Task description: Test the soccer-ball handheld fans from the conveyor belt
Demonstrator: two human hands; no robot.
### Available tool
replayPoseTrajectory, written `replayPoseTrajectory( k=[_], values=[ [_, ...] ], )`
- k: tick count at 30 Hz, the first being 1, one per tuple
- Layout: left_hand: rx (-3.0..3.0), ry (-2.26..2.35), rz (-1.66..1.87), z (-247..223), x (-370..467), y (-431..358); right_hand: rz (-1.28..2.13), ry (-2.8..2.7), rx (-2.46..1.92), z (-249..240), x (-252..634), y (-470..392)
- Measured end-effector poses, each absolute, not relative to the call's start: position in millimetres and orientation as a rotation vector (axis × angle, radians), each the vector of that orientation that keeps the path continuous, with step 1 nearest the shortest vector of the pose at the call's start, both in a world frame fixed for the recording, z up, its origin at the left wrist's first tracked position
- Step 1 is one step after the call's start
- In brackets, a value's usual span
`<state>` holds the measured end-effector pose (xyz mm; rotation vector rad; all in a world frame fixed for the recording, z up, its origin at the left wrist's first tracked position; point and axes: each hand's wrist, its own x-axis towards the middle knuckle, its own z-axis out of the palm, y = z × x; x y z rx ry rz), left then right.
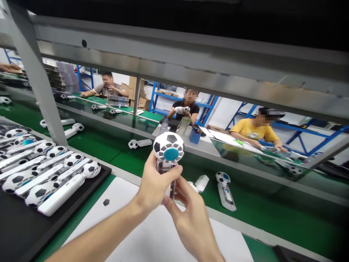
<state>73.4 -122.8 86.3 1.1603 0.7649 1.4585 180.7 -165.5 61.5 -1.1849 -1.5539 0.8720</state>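
Note:
A device with a round football-patterned head (169,147) is held upright in front of me, its blue disc facing me. My left hand (156,183) wraps round the neck and upper handle, thumb across the front. Lower down, my right hand (188,207) has its fingers and thumb pressed round the handle, which is mostly hidden by both hands. Below them lies a white sheet (131,233) with a small dark pentagon piece (106,202) on it.
A black tray (79,196) at left holds several similar devices. More lie on the green belt (261,214), one (226,191) at right. A grey frame post (43,80) and overhead beam cross the view. Several people sit beyond the belt.

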Motion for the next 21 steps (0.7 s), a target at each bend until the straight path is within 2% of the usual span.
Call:
replayPoseTrajectory(
  k=[5,8,11,15,21],
  values=[
    [1.248,0.763,1.452,79,72,-113,0.955,-1.492,-1.113,57,186,-152],
    [1.348,0.713,1.362,73,68,-103,1.142,-1.416,-1.001,53,192,-142],
    [1.317,0.649,1.241,66,68,-92,1.154,-1.45,-1.015,47,196,-134],
    [1.196,0.658,1.174,47,74,-78,0.994,-1.573,-1.288,42,211,-125],
    [1.177,0.903,1.214,0,72,-42,0.514,-1.586,-2.049,34,279,-110]
  ],
)
